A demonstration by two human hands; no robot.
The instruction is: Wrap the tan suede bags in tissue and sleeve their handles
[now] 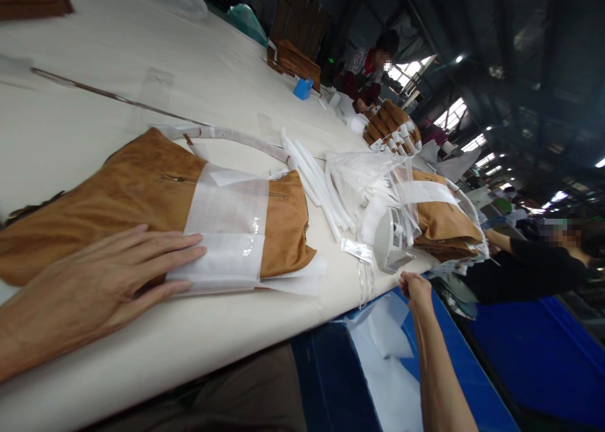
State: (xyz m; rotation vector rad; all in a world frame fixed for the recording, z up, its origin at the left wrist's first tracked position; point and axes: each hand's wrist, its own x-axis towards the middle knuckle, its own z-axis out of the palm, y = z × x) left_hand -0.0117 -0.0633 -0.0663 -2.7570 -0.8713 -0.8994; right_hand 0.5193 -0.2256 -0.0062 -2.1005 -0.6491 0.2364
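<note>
A tan handbag (146, 192) with small zips lies on the pale table, a white wrapping sheet (227, 224) around its middle. Strips of shiny clear tape show on the sheet. The bag's handle (246, 139), covered in pale wrap, arches away behind it. My left hand (127, 265) rests flat on the bag and the edge of the sheet, fingers stretched out. At the table's front edge, my right hand (416, 287) is closed with fingers curled, just below a grey tape dispenser (391, 239). Whatever its fingers may hold is hidden.
White foam tubes (316, 183) and clear plastic bags (363, 170) lie behind the handbag. Wrapped tan bags (447, 221) are stacked at right. A blue bin (539, 356) stands below. Co-workers (371, 69) are at the far side and right. White sheets (385, 350) lie under the table edge.
</note>
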